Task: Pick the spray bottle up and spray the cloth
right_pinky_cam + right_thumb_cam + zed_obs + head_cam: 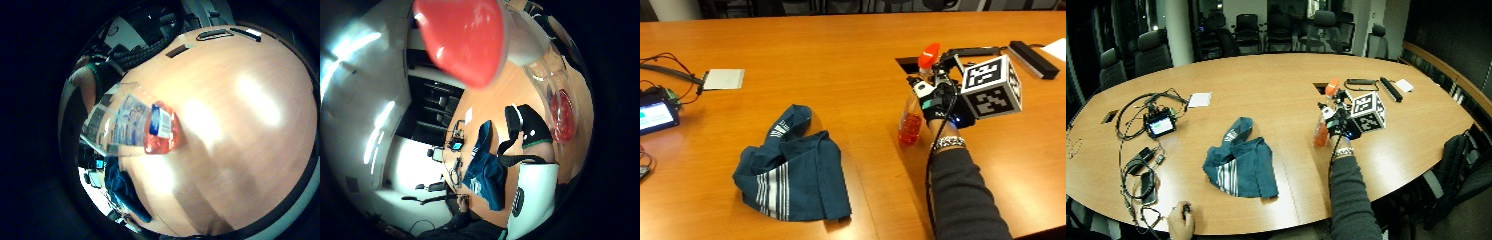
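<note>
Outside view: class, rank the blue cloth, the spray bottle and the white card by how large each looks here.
1. Blue cloth, clearly the largest.
2. Spray bottle, held upright in the gloved right hand; part of it is hidden by the grip.
3. White card; it lies farther from the camera, so its place below the bottle is unsure.

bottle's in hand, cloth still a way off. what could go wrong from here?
1. The gloved right hand holds the clear spray bottle with orange nozzle and orange liquid well apart from the crumpled dark blue striped cloth; spraying from here would likely wet the wooden table instead.
2. A small lit screen with cables lies beyond the cloth; overshooting spray might reach it.
</note>
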A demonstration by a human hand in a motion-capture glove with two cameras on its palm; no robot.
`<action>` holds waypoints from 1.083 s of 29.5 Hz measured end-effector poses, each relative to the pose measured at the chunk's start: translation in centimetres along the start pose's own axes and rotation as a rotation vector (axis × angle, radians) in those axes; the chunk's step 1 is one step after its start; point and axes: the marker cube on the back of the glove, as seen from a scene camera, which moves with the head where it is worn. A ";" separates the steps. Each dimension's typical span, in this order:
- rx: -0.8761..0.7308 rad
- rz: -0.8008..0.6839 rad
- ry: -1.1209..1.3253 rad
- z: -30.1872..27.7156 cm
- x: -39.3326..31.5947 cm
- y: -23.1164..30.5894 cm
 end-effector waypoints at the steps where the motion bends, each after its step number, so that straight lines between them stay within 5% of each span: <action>1: -0.007 0.003 -0.027 0.2 0.1 -0.3; 16: 0.228 0.030 -0.258 1.5 0.1 -1.1; 32: 0.386 -0.151 -0.284 0.3 -1.9 -0.3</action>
